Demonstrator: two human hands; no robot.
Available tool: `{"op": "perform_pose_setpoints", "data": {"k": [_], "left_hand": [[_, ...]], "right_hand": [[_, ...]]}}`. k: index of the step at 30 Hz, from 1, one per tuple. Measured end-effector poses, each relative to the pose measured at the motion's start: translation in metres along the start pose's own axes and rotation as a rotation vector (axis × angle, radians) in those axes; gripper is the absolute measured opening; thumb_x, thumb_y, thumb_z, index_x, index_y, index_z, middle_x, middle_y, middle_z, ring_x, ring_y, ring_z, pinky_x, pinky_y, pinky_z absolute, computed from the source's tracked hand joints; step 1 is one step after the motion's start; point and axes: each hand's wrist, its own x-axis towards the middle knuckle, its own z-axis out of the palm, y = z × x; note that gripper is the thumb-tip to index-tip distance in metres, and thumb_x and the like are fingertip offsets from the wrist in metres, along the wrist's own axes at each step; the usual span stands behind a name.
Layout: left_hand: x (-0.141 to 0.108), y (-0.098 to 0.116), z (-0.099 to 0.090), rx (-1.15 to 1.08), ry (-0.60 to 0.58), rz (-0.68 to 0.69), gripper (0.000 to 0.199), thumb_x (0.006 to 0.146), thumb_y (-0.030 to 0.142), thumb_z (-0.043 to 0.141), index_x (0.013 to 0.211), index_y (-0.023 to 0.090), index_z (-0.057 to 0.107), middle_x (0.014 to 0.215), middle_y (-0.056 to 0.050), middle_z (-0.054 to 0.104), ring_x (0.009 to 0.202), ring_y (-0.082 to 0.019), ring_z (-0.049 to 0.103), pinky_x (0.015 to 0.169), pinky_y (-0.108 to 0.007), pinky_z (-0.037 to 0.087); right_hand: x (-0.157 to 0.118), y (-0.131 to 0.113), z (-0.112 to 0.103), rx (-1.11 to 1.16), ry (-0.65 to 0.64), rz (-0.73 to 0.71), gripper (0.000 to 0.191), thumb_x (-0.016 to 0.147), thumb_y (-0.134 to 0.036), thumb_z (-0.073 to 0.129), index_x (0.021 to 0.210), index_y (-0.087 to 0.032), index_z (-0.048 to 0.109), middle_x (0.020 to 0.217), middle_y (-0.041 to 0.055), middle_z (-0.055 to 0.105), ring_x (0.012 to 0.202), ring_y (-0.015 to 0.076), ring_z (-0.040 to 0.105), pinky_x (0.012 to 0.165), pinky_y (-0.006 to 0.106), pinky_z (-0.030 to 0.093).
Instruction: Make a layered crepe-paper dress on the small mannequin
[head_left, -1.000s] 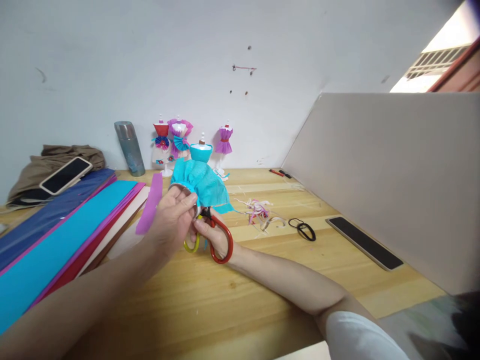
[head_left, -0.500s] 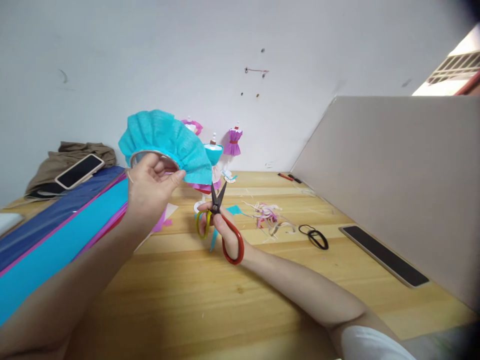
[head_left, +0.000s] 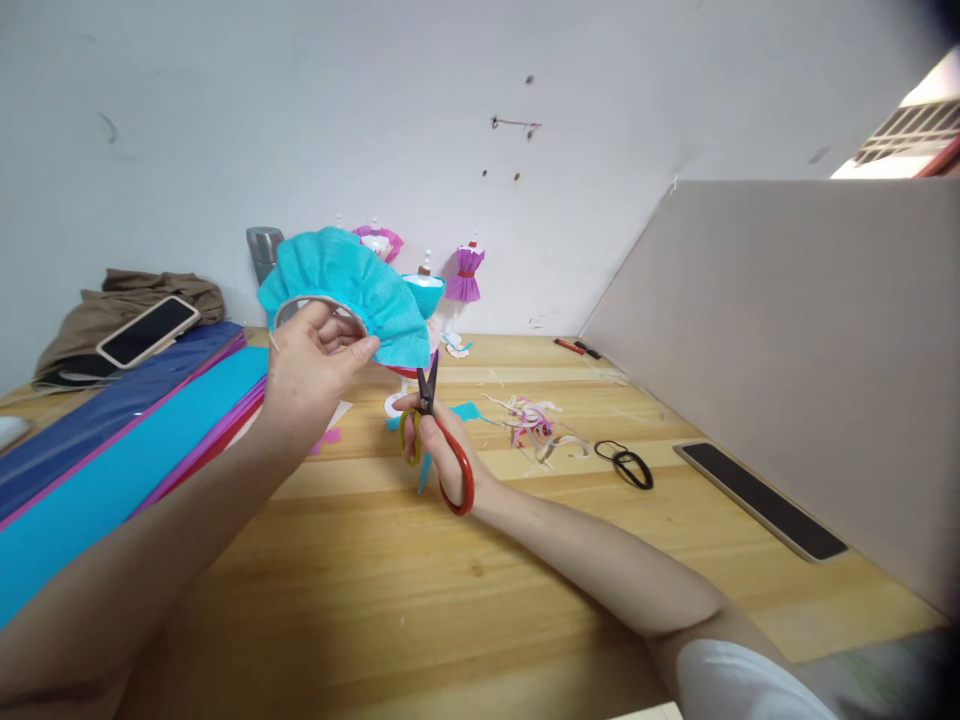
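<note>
My left hand (head_left: pixel 319 365) is closed on the inner band of a gathered turquoise crepe-paper ruffle (head_left: pixel 341 265), holding it raised above the table. The ruffle fans out above and to the right of my fingers. In my right hand (head_left: pixel 442 450) is a pair of scissors (head_left: pixel 456 468) with one red and one yellow handle loop. Their dark blades point upward, close to the ruffle's lower right corner; whether they touch it I cannot tell. Behind the ruffle stand small dress forms, one in a turquoise top (head_left: pixel 424 292) and one in a purple dress (head_left: pixel 466 275).
Sheets of coloured paper (head_left: pixel 172 430) lie at the left, near a phone (head_left: pixel 148 332) and brown cloth (head_left: pixel 75 325). Paper scraps (head_left: pixel 532 418), a black band (head_left: pixel 630 466) and a long dark-topped object (head_left: pixel 761 500) lie at the right, beside a pale partition (head_left: pixel 787 350).
The scissor blades have come closer together, and the scissors sit slightly further left. The ruffle has shifted a little to the right in view. My head view has moved slightly.
</note>
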Motion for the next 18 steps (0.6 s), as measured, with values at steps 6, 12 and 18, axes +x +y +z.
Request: {"op": "perform_pose_setpoints", "data": {"k": [6,12,18], "left_hand": [[0.0001,-0.0066,0.0029,-0.002,-0.008,0.012,0.032,0.06,0.025,0.087,0.067,0.021,0.056,0.07,0.001,0.062,0.074,-0.017,0.065,0.076,-0.034,0.056],[0.0019,-0.0098,0.0028,0.018,0.003,0.032,0.029,0.059,0.024,0.084,0.068,0.021,0.056,0.069,0.001,0.064,0.073,-0.017,0.067,0.074,-0.034,0.057],[0.0022,-0.0103,-0.0007,0.069,-0.028,0.028,0.029,0.064,0.027,0.081,0.069,0.022,0.053,0.071,0.001,0.065,0.075,-0.019,0.069,0.075,-0.036,0.058]], "right_hand": [[0.0011,0.0023,0.0003,0.029,0.046,0.015,0.066,0.087,-0.084,0.045,0.11,-0.024,0.06,0.068,-0.0006,0.051,0.06,0.0189,0.053,0.061,0.036,0.042],[0.0021,-0.003,-0.0001,0.055,0.062,0.013,0.067,0.087,-0.083,0.046,0.108,-0.021,0.059,0.064,-0.0027,0.051,0.054,0.0163,0.051,0.057,0.034,0.042],[0.0019,0.0004,0.0011,0.068,0.067,0.001,0.064,0.089,-0.08,0.047,0.109,-0.021,0.06,0.065,-0.0021,0.052,0.056,0.0165,0.052,0.058,0.034,0.042]]}}
